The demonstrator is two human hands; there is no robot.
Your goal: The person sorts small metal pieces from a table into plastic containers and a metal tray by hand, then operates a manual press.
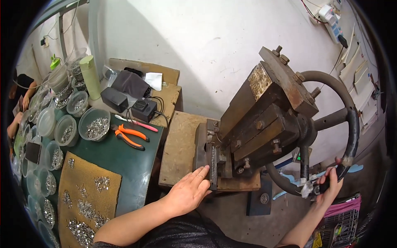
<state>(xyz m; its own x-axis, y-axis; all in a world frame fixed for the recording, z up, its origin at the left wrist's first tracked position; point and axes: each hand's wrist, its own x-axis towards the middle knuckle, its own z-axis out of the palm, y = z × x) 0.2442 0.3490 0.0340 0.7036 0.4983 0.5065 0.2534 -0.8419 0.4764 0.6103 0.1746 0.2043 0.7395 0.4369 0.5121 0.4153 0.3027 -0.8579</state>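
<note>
A heavy, dark metal hand press (256, 124) stands tilted in view at the right of centre. My left hand (187, 193) lies against the near edge of its base, fingers stretched out and fingertips touching the upright metal block (213, 167). Whether a small part sits under those fingertips cannot be made out. My right hand (329, 187) is wrapped round the lower rim of the press's large black handwheel (352, 130), near a whitish wrapping (306, 188) on the rim.
Left of the press, a green table (142, 165) carries orange-handled pliers (131, 136), a pink pen-like tool (142, 125) and tubs (94, 125) of small metal parts. More parts lie on a tan mat (105, 198). A person's arm (25, 101) shows at far left. A power strip (331, 20) hangs upper right.
</note>
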